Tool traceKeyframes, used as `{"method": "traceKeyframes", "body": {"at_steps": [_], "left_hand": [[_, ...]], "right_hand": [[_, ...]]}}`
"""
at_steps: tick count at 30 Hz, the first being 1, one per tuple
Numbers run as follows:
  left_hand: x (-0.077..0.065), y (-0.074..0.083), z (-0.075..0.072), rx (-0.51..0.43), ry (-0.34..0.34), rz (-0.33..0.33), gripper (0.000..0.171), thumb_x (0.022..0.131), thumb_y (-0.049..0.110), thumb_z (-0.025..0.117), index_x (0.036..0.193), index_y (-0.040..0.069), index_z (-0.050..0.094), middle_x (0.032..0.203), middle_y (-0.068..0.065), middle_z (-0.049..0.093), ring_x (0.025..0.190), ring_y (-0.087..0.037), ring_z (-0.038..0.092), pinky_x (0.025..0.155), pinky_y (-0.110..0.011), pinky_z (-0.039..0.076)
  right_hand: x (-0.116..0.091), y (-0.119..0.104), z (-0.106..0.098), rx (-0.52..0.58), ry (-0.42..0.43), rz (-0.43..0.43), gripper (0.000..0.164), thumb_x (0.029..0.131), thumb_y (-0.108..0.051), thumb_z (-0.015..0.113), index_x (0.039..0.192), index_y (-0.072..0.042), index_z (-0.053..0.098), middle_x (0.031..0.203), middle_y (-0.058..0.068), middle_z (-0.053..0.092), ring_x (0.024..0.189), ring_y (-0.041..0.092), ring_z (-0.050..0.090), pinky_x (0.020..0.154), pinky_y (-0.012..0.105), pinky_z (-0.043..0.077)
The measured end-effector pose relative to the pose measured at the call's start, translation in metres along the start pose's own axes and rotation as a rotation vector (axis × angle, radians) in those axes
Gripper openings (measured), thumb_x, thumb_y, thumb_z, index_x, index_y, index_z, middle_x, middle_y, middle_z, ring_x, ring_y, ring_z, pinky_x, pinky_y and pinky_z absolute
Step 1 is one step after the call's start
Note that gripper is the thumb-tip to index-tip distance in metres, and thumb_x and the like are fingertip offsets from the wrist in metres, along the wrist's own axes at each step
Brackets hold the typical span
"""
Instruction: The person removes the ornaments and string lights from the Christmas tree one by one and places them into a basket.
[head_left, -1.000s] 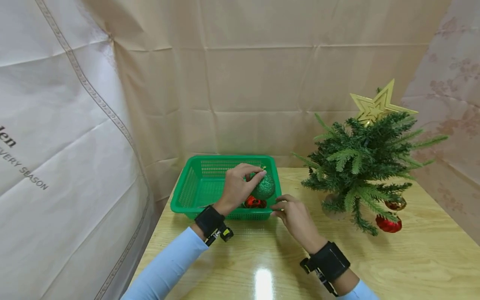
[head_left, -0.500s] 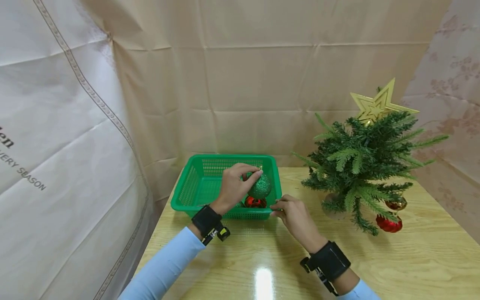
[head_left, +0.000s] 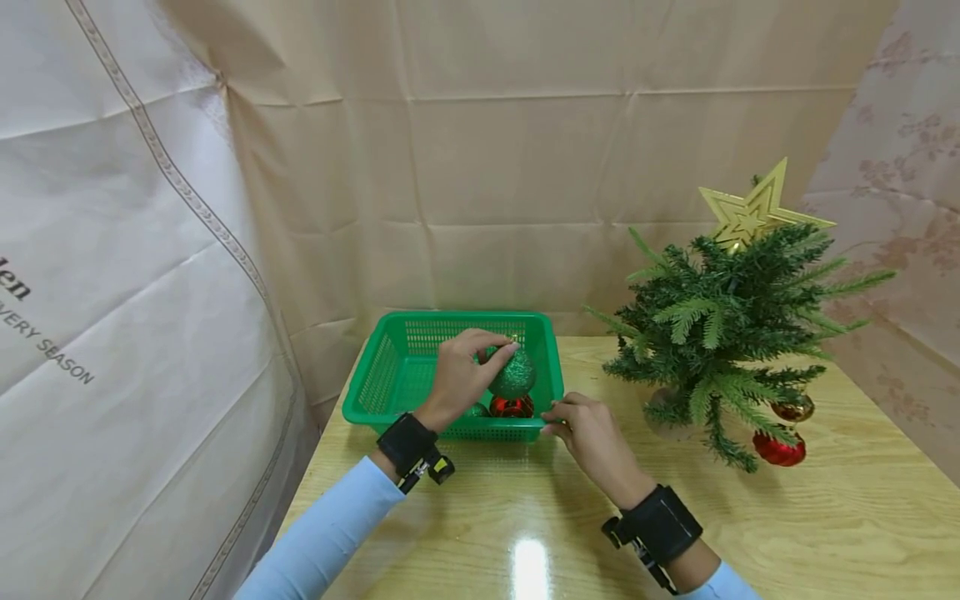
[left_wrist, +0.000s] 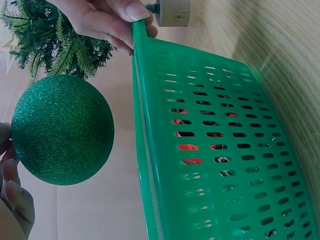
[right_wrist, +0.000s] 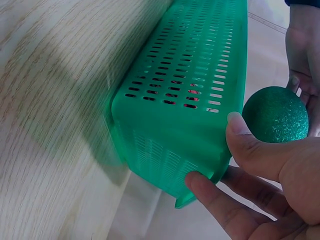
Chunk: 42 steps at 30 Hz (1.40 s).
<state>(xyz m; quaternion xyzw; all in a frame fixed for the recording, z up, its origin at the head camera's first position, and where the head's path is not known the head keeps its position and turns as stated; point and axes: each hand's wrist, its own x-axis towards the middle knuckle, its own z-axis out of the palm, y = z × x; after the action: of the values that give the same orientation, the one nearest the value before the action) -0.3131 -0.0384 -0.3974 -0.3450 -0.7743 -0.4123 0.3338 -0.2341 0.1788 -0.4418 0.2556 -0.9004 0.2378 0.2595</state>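
Note:
My left hand (head_left: 459,375) pinches a glittery green bauble (head_left: 513,377) by its gold top, so the ball hangs over the right part of the green plastic basket (head_left: 450,317). In the left wrist view the same bauble (left_wrist: 62,130) appears above the basket's rim. With thumb and fingers, my right hand (head_left: 592,437) grips the basket's near right corner; the right wrist view shows the thumb (right_wrist: 245,137) on the rim. Inside the basket, beneath the hanging ball, lie a shiny red bauble (head_left: 512,407) and part of another green one (head_left: 476,410). The left forearm and basket wall hide some contents.
A small artificial Christmas tree (head_left: 727,333) stands right of the basket, topped by a gold star (head_left: 750,212). A red bauble (head_left: 780,448) and a gold bauble (head_left: 793,408) hang low on its right. Beige cloth (head_left: 510,167) covers the wall behind the wooden table (head_left: 465,533).
The left hand has shifted left and slightly down with the green bauble. More of the green bauble inside the basket shows now. My right hand stays at the corner.

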Motion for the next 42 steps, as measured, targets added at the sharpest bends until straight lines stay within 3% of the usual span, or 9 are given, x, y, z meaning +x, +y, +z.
{"method": "traceKeyframes", "body": {"at_steps": [22,42], "left_hand": [[-0.012,-0.018,-0.013,0.037,0.041,0.019,0.013,0.093,0.017,0.079,0.102,0.009,0.082,0.089,-0.004,0.074,0.062,-0.013,0.049,0.058,-0.029,0.036],[-0.027,-0.035,-0.034,0.103,0.073,0.013,0.009,0.092,0.013,0.080,0.099,0.008,0.082,0.088,-0.005,0.074,0.061,-0.013,0.049,0.057,-0.030,0.038]], "right_hand": [[0.000,0.001,0.000,0.003,-0.006,0.004,0.016,0.076,-0.003,0.089,0.089,-0.005,0.081,0.084,0.003,0.067,0.073,0.015,0.068,0.065,0.023,0.055],[-0.002,0.000,0.001,0.017,-0.013,0.025,0.016,0.077,-0.002,0.088,0.090,-0.005,0.081,0.085,0.003,0.067,0.072,0.015,0.067,0.064,0.021,0.055]]}}
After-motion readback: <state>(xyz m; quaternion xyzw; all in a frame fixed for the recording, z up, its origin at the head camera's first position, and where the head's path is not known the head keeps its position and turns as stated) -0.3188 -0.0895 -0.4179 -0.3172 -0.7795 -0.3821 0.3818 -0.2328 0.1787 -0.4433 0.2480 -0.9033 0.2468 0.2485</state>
